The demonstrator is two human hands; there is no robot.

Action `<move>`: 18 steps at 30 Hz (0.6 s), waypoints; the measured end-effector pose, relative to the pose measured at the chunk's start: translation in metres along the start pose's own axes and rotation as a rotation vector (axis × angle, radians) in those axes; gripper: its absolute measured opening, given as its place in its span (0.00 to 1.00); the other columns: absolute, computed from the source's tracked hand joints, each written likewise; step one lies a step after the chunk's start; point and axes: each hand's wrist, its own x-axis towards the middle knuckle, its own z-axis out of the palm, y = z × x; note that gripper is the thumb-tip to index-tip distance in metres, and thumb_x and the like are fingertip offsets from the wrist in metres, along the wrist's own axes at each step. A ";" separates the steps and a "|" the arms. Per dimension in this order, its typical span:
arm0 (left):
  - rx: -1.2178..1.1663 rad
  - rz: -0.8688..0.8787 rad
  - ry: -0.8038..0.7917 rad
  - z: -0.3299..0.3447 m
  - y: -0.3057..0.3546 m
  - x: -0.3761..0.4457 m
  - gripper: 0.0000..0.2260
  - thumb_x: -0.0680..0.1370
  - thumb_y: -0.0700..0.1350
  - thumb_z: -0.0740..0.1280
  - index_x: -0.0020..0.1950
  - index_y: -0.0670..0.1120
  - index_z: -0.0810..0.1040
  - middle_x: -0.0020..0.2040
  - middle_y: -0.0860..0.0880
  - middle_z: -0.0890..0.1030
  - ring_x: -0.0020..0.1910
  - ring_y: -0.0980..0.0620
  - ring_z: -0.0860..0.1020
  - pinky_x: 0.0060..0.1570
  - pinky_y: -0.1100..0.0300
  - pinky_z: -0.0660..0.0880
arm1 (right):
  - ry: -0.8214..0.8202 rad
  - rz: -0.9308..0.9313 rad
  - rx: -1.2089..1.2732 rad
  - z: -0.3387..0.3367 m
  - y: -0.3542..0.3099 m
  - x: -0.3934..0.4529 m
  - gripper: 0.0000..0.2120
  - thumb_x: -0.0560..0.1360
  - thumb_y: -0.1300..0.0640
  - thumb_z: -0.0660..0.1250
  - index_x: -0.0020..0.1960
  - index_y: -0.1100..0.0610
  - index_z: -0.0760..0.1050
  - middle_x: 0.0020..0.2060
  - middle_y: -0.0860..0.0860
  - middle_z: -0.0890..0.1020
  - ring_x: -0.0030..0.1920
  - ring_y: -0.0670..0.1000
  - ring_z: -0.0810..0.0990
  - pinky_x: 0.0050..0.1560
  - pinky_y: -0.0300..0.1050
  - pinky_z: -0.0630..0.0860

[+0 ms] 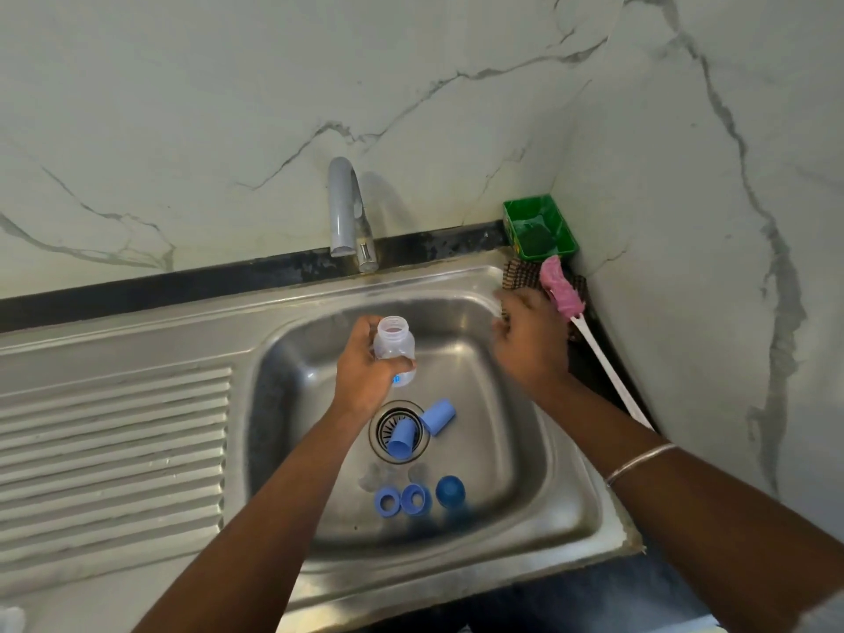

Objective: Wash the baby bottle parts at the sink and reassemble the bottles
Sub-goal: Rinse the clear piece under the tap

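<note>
Starting at the left, the ribbed drainboard [114, 431] gives a wide flat surface for setting washed parts down, though its grooves could tip small pieces; the left hand [365, 372] holds the bottle [395, 349] upright over the basin, fingers curled round its body, mouth open and dry-looking; it seems light, stiff clear plastic, likely slippery once soapy, so the body below the threaded neck is the place to hold. Below it, two caps [404, 438] lie on and beside the drain [383, 424]; two rings [387, 501] and a dome lid [450, 491] sit near the front wall, with clear teats [377, 477], soft and hard to see, just behind them; the sink [571, 504] has steep walls, so parts stay put. The tap [342, 207] stands above the back rim, leaving room beneath. The right hand [530, 340] is blurred near the brush [561, 290] at the right rim; whether its fingers grasp anything I cannot tell.
</note>
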 end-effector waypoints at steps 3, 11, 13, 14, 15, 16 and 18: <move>-0.080 -0.036 0.036 -0.003 0.004 0.005 0.25 0.63 0.33 0.78 0.55 0.50 0.75 0.53 0.49 0.81 0.54 0.45 0.80 0.51 0.45 0.79 | -0.143 -0.066 0.351 0.016 -0.041 0.021 0.17 0.79 0.57 0.67 0.67 0.56 0.77 0.59 0.57 0.80 0.59 0.56 0.79 0.62 0.50 0.74; -0.271 -0.084 0.067 -0.018 0.023 0.018 0.24 0.61 0.32 0.76 0.50 0.51 0.75 0.46 0.54 0.80 0.48 0.50 0.79 0.45 0.48 0.78 | -0.347 -0.049 0.600 0.057 -0.111 0.084 0.21 0.85 0.47 0.55 0.76 0.48 0.65 0.67 0.48 0.77 0.60 0.44 0.73 0.60 0.37 0.66; -0.252 -0.069 0.060 -0.021 0.024 0.022 0.25 0.60 0.32 0.77 0.52 0.49 0.74 0.47 0.52 0.80 0.49 0.49 0.79 0.46 0.47 0.78 | -0.368 -0.040 0.610 0.067 -0.120 0.098 0.20 0.85 0.45 0.53 0.75 0.48 0.67 0.67 0.47 0.77 0.59 0.42 0.71 0.59 0.38 0.66; -0.247 -0.066 0.063 -0.021 0.025 0.024 0.26 0.59 0.34 0.77 0.53 0.48 0.74 0.48 0.50 0.80 0.49 0.49 0.78 0.46 0.47 0.78 | -0.384 -0.029 0.607 0.072 -0.122 0.104 0.19 0.85 0.45 0.52 0.73 0.48 0.69 0.65 0.47 0.78 0.59 0.43 0.73 0.59 0.39 0.67; -0.249 -0.063 0.068 -0.021 0.025 0.025 0.27 0.57 0.35 0.76 0.54 0.46 0.74 0.49 0.49 0.80 0.48 0.49 0.78 0.46 0.47 0.77 | -0.407 -0.019 0.596 0.077 -0.125 0.110 0.18 0.85 0.45 0.51 0.70 0.48 0.71 0.62 0.48 0.79 0.58 0.46 0.75 0.57 0.40 0.67; -0.250 -0.060 0.068 -0.021 0.026 0.027 0.28 0.56 0.36 0.76 0.55 0.44 0.73 0.49 0.48 0.79 0.48 0.50 0.78 0.47 0.47 0.78 | -0.433 -0.006 0.579 0.081 -0.126 0.114 0.18 0.85 0.45 0.51 0.67 0.49 0.72 0.58 0.48 0.80 0.56 0.48 0.76 0.55 0.42 0.68; -0.241 -0.038 0.066 -0.022 0.025 0.030 0.30 0.56 0.36 0.75 0.56 0.41 0.73 0.48 0.47 0.79 0.46 0.51 0.78 0.46 0.48 0.78 | -0.487 0.032 0.576 0.088 -0.129 0.120 0.16 0.85 0.47 0.51 0.62 0.49 0.74 0.53 0.48 0.80 0.51 0.50 0.77 0.53 0.46 0.73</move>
